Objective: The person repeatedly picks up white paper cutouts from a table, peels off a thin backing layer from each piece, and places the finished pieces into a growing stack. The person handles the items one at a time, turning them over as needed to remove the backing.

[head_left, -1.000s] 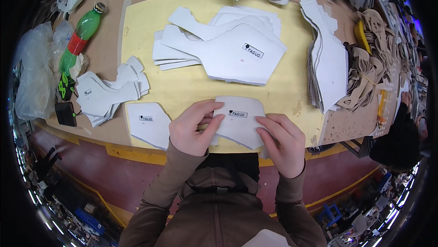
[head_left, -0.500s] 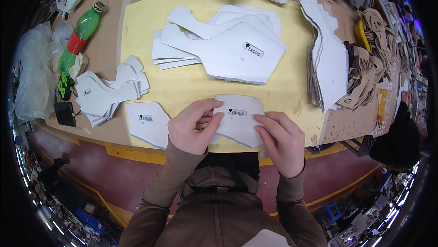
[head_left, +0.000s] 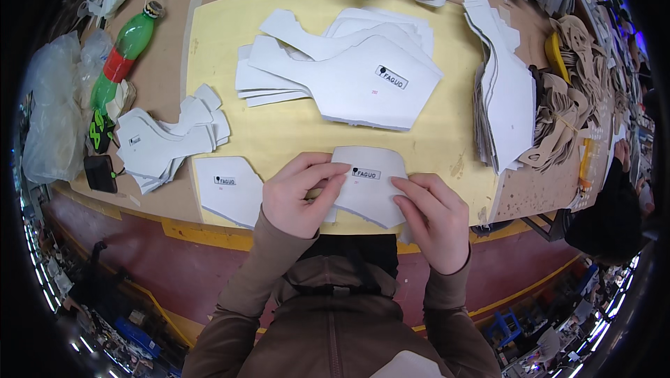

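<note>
Between my hands, close to the table's front edge, I hold a white cut shoe-upper piece (head_left: 370, 195) with a small printed label. My left hand (head_left: 298, 194) pinches its left edge between thumb and fingers. At its right edge, the thumb and fingers of my right hand (head_left: 438, 216) are closed on it. A similar white piece with a label (head_left: 227, 198) lies flat just left of my left hand. Beyond the held piece rests a fanned stack of larger white pieces (head_left: 377, 85) on the yellow sheet (head_left: 293, 134).
At left are a smaller white stack (head_left: 167, 142), a green bottle (head_left: 132, 39), a clear plastic bag (head_left: 52, 109) and a black box (head_left: 100, 173). Tall white pieces (head_left: 507, 92) and bundled tan pieces (head_left: 562, 116) stand right. A person's dark sleeve (head_left: 606, 203) shows far right.
Hardly anything differs. The whole view has shifted slightly, and both hands keep hold of the same white piece in nearly the same position.
</note>
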`<state>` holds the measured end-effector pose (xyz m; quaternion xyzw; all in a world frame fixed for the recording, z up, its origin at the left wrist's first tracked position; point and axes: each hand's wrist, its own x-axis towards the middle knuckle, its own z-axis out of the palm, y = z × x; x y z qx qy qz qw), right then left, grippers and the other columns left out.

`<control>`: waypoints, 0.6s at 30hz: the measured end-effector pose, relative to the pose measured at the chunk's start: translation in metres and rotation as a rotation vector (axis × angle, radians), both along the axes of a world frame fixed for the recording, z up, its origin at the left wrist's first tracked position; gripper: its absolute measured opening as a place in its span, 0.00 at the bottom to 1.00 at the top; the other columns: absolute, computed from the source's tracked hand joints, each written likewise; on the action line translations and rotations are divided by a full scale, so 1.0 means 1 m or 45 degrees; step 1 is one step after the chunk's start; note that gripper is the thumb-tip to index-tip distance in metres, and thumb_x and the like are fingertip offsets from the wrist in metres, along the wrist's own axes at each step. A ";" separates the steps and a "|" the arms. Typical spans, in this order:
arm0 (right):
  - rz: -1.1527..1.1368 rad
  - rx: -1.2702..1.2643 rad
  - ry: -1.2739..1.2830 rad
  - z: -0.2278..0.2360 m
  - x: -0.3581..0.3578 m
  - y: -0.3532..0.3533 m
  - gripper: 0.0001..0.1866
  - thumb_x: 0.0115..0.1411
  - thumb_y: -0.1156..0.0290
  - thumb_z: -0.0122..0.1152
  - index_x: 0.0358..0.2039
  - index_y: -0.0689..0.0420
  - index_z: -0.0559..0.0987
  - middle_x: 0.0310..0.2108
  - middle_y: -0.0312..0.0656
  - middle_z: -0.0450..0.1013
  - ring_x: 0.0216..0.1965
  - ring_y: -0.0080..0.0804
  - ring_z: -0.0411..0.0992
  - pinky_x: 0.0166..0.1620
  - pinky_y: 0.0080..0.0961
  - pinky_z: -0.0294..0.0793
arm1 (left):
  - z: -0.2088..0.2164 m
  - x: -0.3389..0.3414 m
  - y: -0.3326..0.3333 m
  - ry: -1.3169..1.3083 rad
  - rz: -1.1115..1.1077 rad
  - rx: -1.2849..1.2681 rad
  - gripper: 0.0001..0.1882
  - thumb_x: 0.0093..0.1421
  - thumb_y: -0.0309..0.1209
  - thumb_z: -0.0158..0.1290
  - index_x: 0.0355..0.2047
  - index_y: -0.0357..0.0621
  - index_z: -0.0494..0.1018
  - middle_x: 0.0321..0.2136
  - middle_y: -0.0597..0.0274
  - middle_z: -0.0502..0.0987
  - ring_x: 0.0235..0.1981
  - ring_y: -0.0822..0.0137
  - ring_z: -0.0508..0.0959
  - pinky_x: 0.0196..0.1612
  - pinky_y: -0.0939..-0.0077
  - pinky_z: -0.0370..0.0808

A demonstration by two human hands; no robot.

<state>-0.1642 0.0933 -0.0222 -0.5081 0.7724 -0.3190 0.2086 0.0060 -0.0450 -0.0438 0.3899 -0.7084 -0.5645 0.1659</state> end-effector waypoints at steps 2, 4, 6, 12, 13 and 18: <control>-0.002 0.033 -0.029 0.002 0.000 0.000 0.12 0.55 0.79 0.67 0.42 0.60 0.83 0.36 0.43 0.76 0.31 0.38 0.76 0.35 0.28 0.76 | 0.003 -0.001 0.001 0.000 0.007 0.053 0.07 0.59 0.21 0.60 0.39 0.37 0.81 0.39 0.56 0.80 0.31 0.64 0.84 0.35 0.79 0.80; -0.001 0.050 -0.042 0.004 0.000 0.000 0.12 0.55 0.81 0.67 0.42 0.62 0.83 0.36 0.45 0.76 0.33 0.38 0.77 0.36 0.27 0.76 | 0.006 -0.001 0.000 -0.030 0.006 0.103 0.09 0.58 0.19 0.60 0.40 0.33 0.80 0.39 0.56 0.78 0.35 0.68 0.83 0.39 0.80 0.79; 0.001 0.057 -0.039 0.005 0.000 -0.001 0.12 0.55 0.81 0.67 0.42 0.62 0.83 0.36 0.45 0.76 0.33 0.38 0.77 0.36 0.27 0.76 | 0.008 -0.003 0.001 0.027 0.077 0.197 0.11 0.58 0.17 0.60 0.42 0.31 0.78 0.40 0.57 0.78 0.37 0.70 0.82 0.41 0.80 0.79; -0.012 0.022 -0.068 0.004 0.000 0.000 0.12 0.55 0.81 0.67 0.41 0.62 0.83 0.35 0.45 0.76 0.33 0.37 0.77 0.36 0.27 0.76 | 0.010 0.002 0.008 0.172 0.105 0.271 0.17 0.59 0.16 0.60 0.48 0.30 0.71 0.38 0.56 0.79 0.37 0.71 0.81 0.43 0.80 0.78; -0.009 0.015 -0.068 0.003 0.000 0.001 0.12 0.55 0.82 0.67 0.41 0.62 0.83 0.35 0.45 0.76 0.33 0.37 0.77 0.36 0.27 0.76 | 0.008 0.004 0.005 0.127 0.004 0.247 0.16 0.60 0.16 0.59 0.48 0.30 0.70 0.39 0.55 0.80 0.38 0.71 0.81 0.44 0.80 0.78; -0.009 -0.026 -0.040 -0.001 0.000 0.002 0.14 0.54 0.77 0.69 0.42 0.55 0.83 0.37 0.40 0.77 0.30 0.39 0.75 0.35 0.31 0.75 | 0.003 0.007 0.003 0.164 0.011 0.505 0.09 0.62 0.17 0.57 0.41 0.32 0.69 0.43 0.48 0.82 0.44 0.71 0.81 0.47 0.79 0.78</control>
